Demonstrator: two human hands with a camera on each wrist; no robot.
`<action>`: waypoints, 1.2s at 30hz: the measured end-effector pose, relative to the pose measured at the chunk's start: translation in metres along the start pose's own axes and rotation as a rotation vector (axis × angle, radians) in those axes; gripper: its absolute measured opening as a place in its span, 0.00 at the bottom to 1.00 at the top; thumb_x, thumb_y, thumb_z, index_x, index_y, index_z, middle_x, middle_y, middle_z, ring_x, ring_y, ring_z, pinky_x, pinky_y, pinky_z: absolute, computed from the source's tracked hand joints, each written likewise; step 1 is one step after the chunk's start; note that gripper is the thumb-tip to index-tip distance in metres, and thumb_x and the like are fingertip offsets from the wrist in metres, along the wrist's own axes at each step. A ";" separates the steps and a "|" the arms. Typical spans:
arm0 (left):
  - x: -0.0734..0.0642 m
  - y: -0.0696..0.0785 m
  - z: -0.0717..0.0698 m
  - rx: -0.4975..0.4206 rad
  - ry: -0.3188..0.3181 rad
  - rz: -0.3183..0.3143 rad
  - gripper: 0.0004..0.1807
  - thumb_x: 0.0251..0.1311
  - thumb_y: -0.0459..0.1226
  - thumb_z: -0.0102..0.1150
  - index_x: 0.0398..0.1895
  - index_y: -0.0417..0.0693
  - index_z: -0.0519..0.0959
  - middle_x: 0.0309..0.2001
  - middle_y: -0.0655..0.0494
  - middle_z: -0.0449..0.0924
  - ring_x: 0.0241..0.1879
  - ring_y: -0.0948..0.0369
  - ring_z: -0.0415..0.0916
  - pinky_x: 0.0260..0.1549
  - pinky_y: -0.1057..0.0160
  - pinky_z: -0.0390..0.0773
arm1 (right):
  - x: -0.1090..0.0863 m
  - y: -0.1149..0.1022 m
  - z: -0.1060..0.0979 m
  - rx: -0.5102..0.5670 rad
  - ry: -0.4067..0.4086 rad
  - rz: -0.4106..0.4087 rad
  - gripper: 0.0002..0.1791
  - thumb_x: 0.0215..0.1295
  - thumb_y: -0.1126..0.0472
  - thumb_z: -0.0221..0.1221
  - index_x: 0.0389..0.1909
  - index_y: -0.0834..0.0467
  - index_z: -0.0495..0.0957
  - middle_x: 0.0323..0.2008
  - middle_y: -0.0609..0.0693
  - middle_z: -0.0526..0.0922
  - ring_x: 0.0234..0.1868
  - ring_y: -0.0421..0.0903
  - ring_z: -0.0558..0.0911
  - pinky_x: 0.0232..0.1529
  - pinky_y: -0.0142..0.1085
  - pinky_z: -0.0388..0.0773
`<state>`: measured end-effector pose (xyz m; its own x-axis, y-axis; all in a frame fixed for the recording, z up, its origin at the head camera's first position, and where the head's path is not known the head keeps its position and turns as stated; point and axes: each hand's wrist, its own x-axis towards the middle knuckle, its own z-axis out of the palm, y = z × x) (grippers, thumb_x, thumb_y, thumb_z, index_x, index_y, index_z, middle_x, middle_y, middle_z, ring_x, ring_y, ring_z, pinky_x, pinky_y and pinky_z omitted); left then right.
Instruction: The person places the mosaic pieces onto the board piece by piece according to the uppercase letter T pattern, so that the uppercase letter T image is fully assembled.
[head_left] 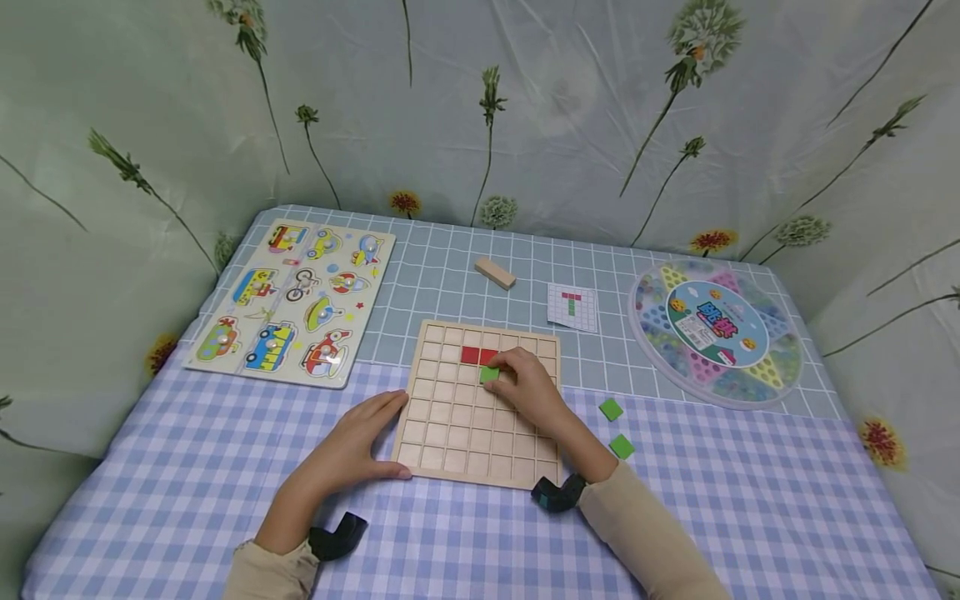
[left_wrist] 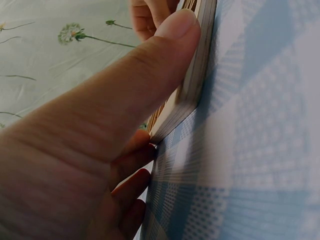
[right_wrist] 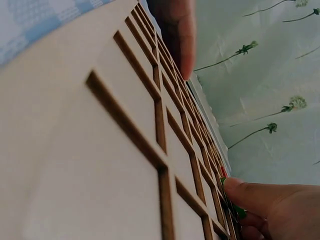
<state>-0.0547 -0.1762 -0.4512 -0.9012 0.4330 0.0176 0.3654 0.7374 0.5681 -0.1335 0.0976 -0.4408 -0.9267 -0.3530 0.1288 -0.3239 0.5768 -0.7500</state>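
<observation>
A square wooden grid board (head_left: 450, 417) lies on the checked cloth. Near its far side, two red square tiles (head_left: 469, 356) sit side by side in the grid. My right hand (head_left: 528, 387) reaches over the board and pinches a green square tile (head_left: 488, 375) just below the red ones. In the right wrist view the thumb tip lies against that green tile (right_wrist: 240, 213). My left hand (head_left: 352, 442) touches the board's near left corner, fingertips at the left edge and the outstretched thumb (left_wrist: 165, 40) along the near edge.
Two loose green tiles (head_left: 611, 409) lie right of the board. Behind it are a wooden block (head_left: 495, 273) and a card (head_left: 573, 307) with a coloured T pattern. A vehicle peg puzzle (head_left: 288, 304) lies left, a round clear game box (head_left: 716, 333) right.
</observation>
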 end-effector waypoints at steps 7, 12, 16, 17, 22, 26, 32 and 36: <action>0.000 0.000 0.001 0.001 0.003 -0.006 0.59 0.29 0.64 0.65 0.66 0.42 0.59 0.64 0.47 0.58 0.62 0.47 0.54 0.57 0.46 0.56 | 0.001 0.003 0.002 -0.025 -0.011 -0.029 0.14 0.49 0.61 0.66 0.39 0.58 0.79 0.38 0.47 0.75 0.42 0.44 0.71 0.45 0.37 0.69; -0.001 0.000 0.001 0.000 0.002 -0.010 0.59 0.29 0.64 0.65 0.66 0.43 0.59 0.64 0.47 0.58 0.62 0.47 0.54 0.57 0.45 0.57 | 0.000 0.002 0.001 -0.034 -0.037 -0.011 0.16 0.50 0.59 0.66 0.42 0.57 0.79 0.40 0.46 0.74 0.44 0.44 0.70 0.47 0.38 0.69; -0.001 0.000 0.001 0.001 0.001 -0.018 0.59 0.29 0.64 0.65 0.66 0.43 0.59 0.64 0.47 0.58 0.62 0.48 0.54 0.57 0.46 0.57 | -0.002 0.001 -0.007 0.017 -0.076 -0.021 0.20 0.52 0.57 0.65 0.47 0.56 0.76 0.44 0.47 0.73 0.47 0.43 0.70 0.49 0.39 0.68; -0.001 0.000 0.001 0.001 0.000 -0.018 0.59 0.29 0.64 0.65 0.66 0.43 0.59 0.64 0.47 0.58 0.62 0.48 0.54 0.57 0.45 0.57 | -0.003 0.001 -0.010 0.033 -0.086 -0.032 0.21 0.52 0.56 0.65 0.48 0.56 0.75 0.46 0.47 0.73 0.48 0.43 0.70 0.50 0.40 0.68; 0.000 0.001 0.001 -0.003 -0.002 -0.022 0.59 0.29 0.65 0.64 0.66 0.43 0.59 0.64 0.47 0.58 0.62 0.48 0.54 0.57 0.45 0.57 | -0.010 0.002 -0.031 0.066 -0.088 -0.112 0.28 0.52 0.56 0.64 0.55 0.58 0.71 0.53 0.49 0.70 0.51 0.47 0.70 0.50 0.43 0.70; 0.000 0.001 0.001 0.000 -0.003 -0.020 0.59 0.29 0.65 0.64 0.66 0.43 0.59 0.64 0.47 0.58 0.62 0.48 0.54 0.57 0.45 0.57 | -0.020 0.003 -0.048 0.034 -0.024 -0.159 0.32 0.50 0.58 0.66 0.57 0.60 0.68 0.55 0.51 0.69 0.56 0.49 0.68 0.53 0.46 0.68; 0.000 0.002 0.000 -0.004 -0.003 -0.022 0.59 0.29 0.65 0.64 0.66 0.43 0.59 0.64 0.47 0.58 0.62 0.47 0.54 0.57 0.45 0.57 | -0.042 0.012 -0.071 -0.034 0.085 -0.148 0.37 0.47 0.59 0.68 0.60 0.59 0.65 0.57 0.53 0.67 0.58 0.50 0.65 0.55 0.49 0.64; -0.001 0.002 0.000 -0.004 -0.006 -0.028 0.59 0.29 0.65 0.64 0.66 0.43 0.59 0.64 0.47 0.58 0.62 0.48 0.54 0.57 0.45 0.57 | -0.057 0.019 -0.083 -0.055 0.140 -0.112 0.38 0.46 0.60 0.68 0.60 0.62 0.64 0.57 0.55 0.67 0.58 0.53 0.65 0.54 0.52 0.64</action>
<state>-0.0533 -0.1748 -0.4497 -0.9095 0.4157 -0.0032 0.3394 0.7470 0.5716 -0.1027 0.1900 -0.4081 -0.9003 -0.3136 0.3017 -0.4333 0.5805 -0.6895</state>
